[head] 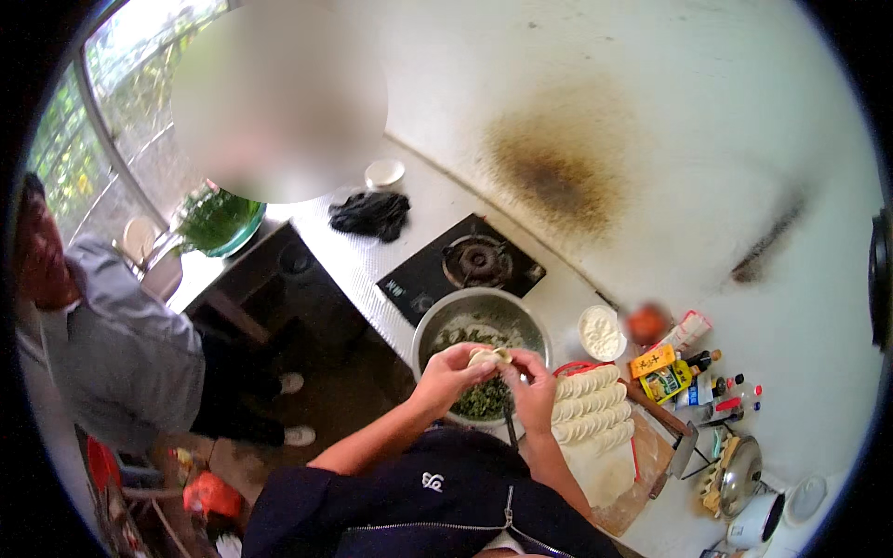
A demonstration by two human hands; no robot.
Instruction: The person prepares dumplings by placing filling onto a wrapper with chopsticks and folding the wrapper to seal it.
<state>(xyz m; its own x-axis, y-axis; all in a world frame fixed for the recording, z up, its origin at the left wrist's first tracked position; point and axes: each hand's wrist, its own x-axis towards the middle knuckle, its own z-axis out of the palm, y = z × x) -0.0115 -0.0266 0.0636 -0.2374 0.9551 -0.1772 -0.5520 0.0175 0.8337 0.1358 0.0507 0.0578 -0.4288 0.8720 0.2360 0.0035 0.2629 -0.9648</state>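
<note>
Both hands hold a pale dumpling wrapper (pixel 486 356) between their fingertips, its edge curved upward. My left hand (pixel 450 376) grips it from the left and my right hand (pixel 534 390) from the right. Below them stands a large metal bowl (pixel 423 335) with chopped green filling (pixel 481 401) inside. A dark utensil handle (pixel 511 424) leans at the bowl's near right rim, close to my right wrist. Right of my right hand, several rows of folded dumplings (pixel 593 404) lie on a floured, red-edged board or tray.
A gas stove (pixel 477 260) sits behind the bowl. A white bowl of pale food (pixel 601 333), seasoning bottles (pixel 748 397) and a cleaver (pixel 675 457) are at the right. A person in a grey shirt (pixel 132 342) stands at the left, near a basin of greens (pixel 223 223).
</note>
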